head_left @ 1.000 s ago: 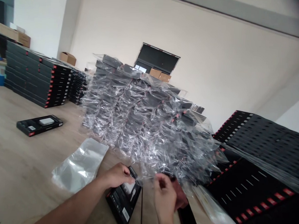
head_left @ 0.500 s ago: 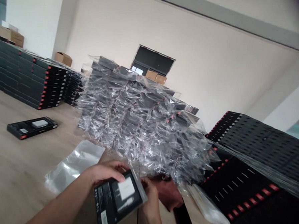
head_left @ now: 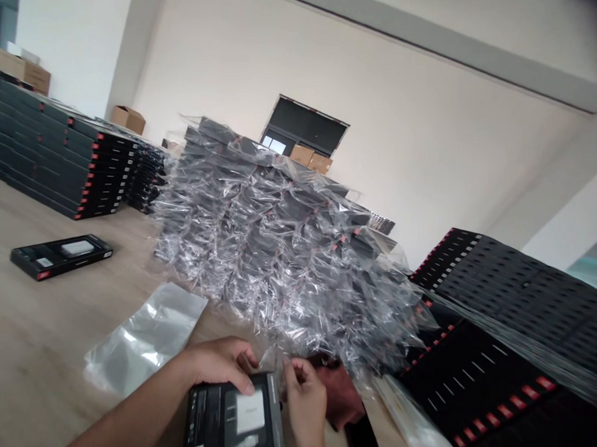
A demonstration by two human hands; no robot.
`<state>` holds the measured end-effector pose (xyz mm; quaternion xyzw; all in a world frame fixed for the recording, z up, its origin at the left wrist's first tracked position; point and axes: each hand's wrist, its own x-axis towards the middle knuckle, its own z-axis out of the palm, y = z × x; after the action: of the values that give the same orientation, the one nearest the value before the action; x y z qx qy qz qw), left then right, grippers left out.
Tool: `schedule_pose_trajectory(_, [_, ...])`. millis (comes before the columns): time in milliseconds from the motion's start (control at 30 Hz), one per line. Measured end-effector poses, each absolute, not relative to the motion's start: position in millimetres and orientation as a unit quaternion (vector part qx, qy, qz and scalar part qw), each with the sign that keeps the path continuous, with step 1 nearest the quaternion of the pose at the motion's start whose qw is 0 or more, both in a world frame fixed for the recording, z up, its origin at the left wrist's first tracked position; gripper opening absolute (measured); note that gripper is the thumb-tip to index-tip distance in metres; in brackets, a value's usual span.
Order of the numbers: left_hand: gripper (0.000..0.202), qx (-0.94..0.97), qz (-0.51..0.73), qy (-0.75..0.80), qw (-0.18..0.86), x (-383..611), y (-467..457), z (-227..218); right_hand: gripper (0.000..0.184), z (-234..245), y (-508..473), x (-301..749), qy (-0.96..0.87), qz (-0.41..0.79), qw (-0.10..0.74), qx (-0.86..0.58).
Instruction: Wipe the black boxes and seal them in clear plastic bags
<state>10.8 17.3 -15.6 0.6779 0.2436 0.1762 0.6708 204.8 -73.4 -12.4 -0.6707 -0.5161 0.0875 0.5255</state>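
My left hand (head_left: pixel 224 363) grips a black retail box (head_left: pixel 206 409) at the bottom centre, thumb on its front near the printed white charger. The box is tilted, and its lower part runs out of view. At its right end, my right hand (head_left: pixel 305 400) has thumb and forefinger pinched together, seemingly on a thin clear plastic bag (head_left: pixel 277 359); the film is hard to separate from the wrapped stack behind. A flat clear bag (head_left: pixel 147 332) lies on the table left of my hands. Farther left rests another black charger box (head_left: pixel 61 254).
A tall stack of black boxes in clear bags (head_left: pixel 272 249) stands just ahead. Stacked unwrapped boxes (head_left: pixel 47 150) are at the left, more black boxes (head_left: pixel 475 386) at the right. A dark red item (head_left: pixel 337 392) and a bundle of clear bags (head_left: pixel 415 420) lie right of my hands.
The box has come down and turned more upright in my left hand. My right hand has moved slightly right and off the box's edge, its fingers pinched.
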Motion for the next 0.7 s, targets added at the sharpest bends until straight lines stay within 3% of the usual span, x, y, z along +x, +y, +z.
schedule_pose_trajectory(500, [0.05,0.701,0.298,0.267,0.59,13.2,8.0,-9.4,0.034,-18.5,-75.2,207.2,-0.582,-0.027,0.476,-0.659])
schedule_pose_trajectory(700, [0.049,0.727,0.289,0.264,0.564,15.8,13.3,-14.3,0.029,-16.8,-73.4,204.6,-0.607,-0.064,0.462,-0.643])
